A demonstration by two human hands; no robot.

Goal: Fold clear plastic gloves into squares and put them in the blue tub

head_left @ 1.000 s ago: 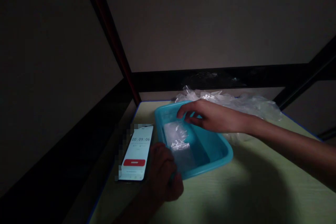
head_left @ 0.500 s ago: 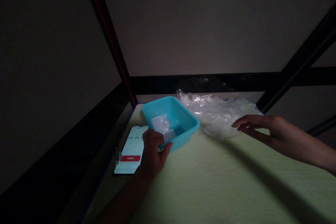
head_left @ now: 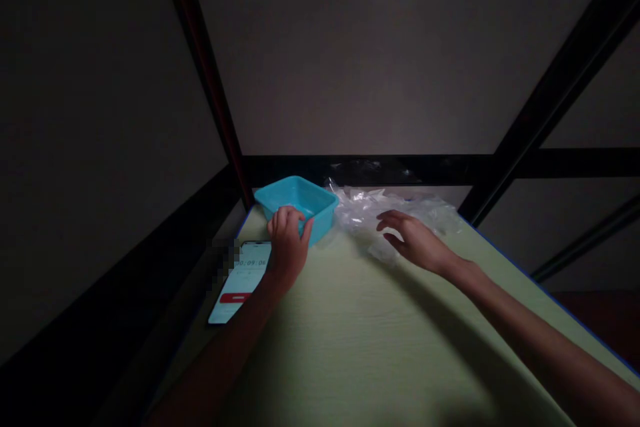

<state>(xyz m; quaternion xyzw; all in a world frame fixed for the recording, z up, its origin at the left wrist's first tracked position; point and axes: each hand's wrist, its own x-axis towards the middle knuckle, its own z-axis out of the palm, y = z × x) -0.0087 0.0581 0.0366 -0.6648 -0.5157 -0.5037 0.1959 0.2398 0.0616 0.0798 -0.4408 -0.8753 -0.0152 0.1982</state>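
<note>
A turquoise plastic basin (head_left: 324, 221) stands at the back left of the pale table. My left hand (head_left: 289, 243) is at its near wall, fingers curled over the rim and thumb on the outside, closed on it. The fingers and the wall hide most of what lies inside. Crumpled clear plastic bags (head_left: 360, 211) lie to the right of the basin. Just above their near part hovers my right hand (head_left: 407, 240), its thumb and fingers apart with nothing visible between them.
A phone (head_left: 245, 280) showing a running timer lies on the table (head_left: 350, 347) left of my left forearm. Behind the table rises a grey wall with a dark band. Dark slanting posts stand at left and right.
The view has shifted. My right hand has moved left, nearer the basin, and its fingers have spread. My left hand remains at the basin's rim, now covering the small clear packets inside.
</note>
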